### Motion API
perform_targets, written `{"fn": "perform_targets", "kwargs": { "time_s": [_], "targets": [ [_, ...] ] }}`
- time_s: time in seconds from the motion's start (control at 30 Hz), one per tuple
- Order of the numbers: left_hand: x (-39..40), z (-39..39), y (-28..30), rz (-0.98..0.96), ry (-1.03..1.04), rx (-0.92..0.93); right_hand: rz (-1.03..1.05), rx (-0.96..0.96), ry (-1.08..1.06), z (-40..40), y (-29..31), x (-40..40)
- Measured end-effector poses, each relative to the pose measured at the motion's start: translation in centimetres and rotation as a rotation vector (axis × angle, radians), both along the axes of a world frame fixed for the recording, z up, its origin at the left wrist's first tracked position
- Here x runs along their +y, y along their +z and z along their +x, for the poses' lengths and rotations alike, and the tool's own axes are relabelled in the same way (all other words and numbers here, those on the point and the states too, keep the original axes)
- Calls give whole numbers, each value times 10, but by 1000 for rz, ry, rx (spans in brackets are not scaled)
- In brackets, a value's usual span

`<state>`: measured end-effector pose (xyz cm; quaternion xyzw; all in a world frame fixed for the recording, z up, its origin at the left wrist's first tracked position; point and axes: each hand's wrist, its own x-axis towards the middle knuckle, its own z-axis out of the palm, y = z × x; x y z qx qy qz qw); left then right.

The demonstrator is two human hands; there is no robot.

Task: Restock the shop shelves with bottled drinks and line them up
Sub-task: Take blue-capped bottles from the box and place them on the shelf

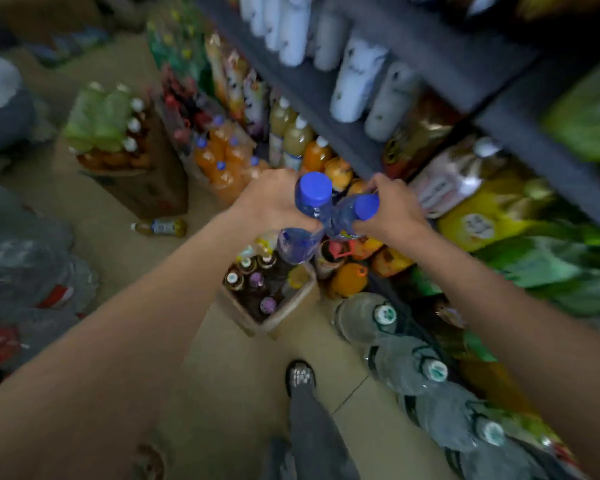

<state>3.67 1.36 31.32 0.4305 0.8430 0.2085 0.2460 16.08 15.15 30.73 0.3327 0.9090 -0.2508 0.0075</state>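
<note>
**Two blue-capped bottles held above the carton of dark bottles**

While blurred by motion, still readable enough: left hand (274,199) wrapped around a clear bottle with a blue cap (313,191), fingers curled round its body, cap tipped toward the camera. Right hand (392,211) gripping a second blue-capped bottle (365,206), fingers closed around its neck and shoulder. Both bottles touching or nearly touching at their shoulders, held in the air directly above the open cardboard carton (291,311) of dark bottles standing on the floor (222,358).

Behind the carton, against the base of the grey shelving (329,98), orange drink bottles (222,161) with blue caps, and paler juice bottles (291,136) just beside them. On the shelf above, white bottles (357,81) lying in a row. Right of the carton, orange jugs (349,280) on the lowest level, with yellow and green packets (499,216) further right. Near the carton's right corner, large grey water bottles (368,317) with green-and-white caps, possibly shrink-wrapped. Left of the carton, a taller cardboard box (142,181) of bottles, and a single small bottle lying on its side (160,226) on the floor. Below the carton, one shoe (300,377) and a grey trouser leg.
</note>
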Motion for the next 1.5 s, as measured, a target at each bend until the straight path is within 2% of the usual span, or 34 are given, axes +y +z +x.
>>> {"fn": "perform_targets", "kwargs": {
  "time_s": [0.13, 0.3, 0.43, 0.53, 0.63, 0.93, 1.03, 1.23, 1.5],
  "targets": [
    [21, 62, 120, 134, -132, 37, 103, 178, -216, 99, 139, 9],
    [57, 171, 271, 398, -279, -41, 267, 426, -360, 239, 304, 16],
    [94, 281, 362, 517, -399, -136, 304, 640, -574, 363, 394, 24],
    [116, 377, 404, 607, -485, -226, 354, 713, -689, 462, 430, 24],
    [138, 485, 425, 657, -589, -243, 472, 722, -744, 566, 451, 15],
    [180, 773, 422, 708, -755, -306, 717, 472, -909, 858, 467, 15],
    [186, 840, 425, 729, -807, -249, 773, 527, -995, 929, 469, 21],
    [213, 920, 427, 878, -802, -112, 867, 595, -1049, 1011, 459, 57],
    [272, 965, 430, 922, -784, -136, 799, 538, -1048, 1064, 431, 128]
  ]
}}
